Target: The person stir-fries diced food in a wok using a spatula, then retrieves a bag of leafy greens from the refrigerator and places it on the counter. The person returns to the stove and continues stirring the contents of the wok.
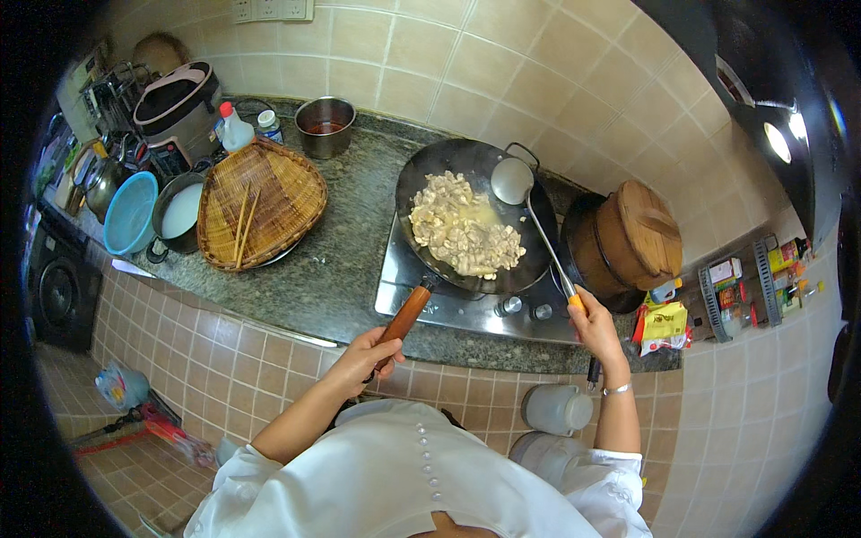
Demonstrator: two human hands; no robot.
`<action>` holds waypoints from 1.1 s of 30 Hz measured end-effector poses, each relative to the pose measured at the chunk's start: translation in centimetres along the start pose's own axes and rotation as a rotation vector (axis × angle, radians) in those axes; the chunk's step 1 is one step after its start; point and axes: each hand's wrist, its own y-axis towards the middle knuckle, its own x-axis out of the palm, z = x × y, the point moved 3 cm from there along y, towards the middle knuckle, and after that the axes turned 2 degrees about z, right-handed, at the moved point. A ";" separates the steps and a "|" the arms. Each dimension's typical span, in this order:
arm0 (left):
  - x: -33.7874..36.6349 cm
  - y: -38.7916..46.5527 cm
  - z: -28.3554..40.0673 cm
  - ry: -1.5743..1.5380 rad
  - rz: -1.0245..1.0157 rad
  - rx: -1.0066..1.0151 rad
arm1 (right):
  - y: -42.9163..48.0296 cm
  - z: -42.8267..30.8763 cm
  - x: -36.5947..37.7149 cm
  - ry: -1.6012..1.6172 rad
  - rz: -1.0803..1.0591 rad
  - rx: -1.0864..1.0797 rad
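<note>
My left hand (372, 360) is closed around the wooden handle (407, 314) of a dark wok (518, 265), which sits over the left part of a gas stove (397, 265). Small pale pieces of cooked meat (464, 228) lie in the wok, with some yellowish liquid among them. In my right hand (596, 324) is the orange-ended handle of a metal wok ladle (512, 181). The ladle's bowl rests against or hovers by the wok's far right wall, apart from the meat; contact is hard to tell.
Right of the wok stands a lidded wooden steamer barrel (635, 235), close to my right hand. Leftward are a woven bamboo basket (269, 202) with chopsticks (243, 225) on it, a steel pot (325, 128), a pot of whitish liquid (181, 208) and a blue basin (131, 214). Seasoning packets (662, 323) lie at the right.
</note>
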 end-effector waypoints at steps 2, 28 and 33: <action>0.0 0.0 -0.1 0.012 -0.010 0.008 | 1.8 0.0 0.9 0.155 -0.067 0.039; -0.5 0.3 0.0 0.028 -0.031 0.004 | -12.3 -6.0 -6.6 -0.448 0.016 -0.327; -0.4 0.3 0.0 0.004 -0.035 -0.001 | -16.7 -7.6 -9.0 -0.506 0.007 -0.245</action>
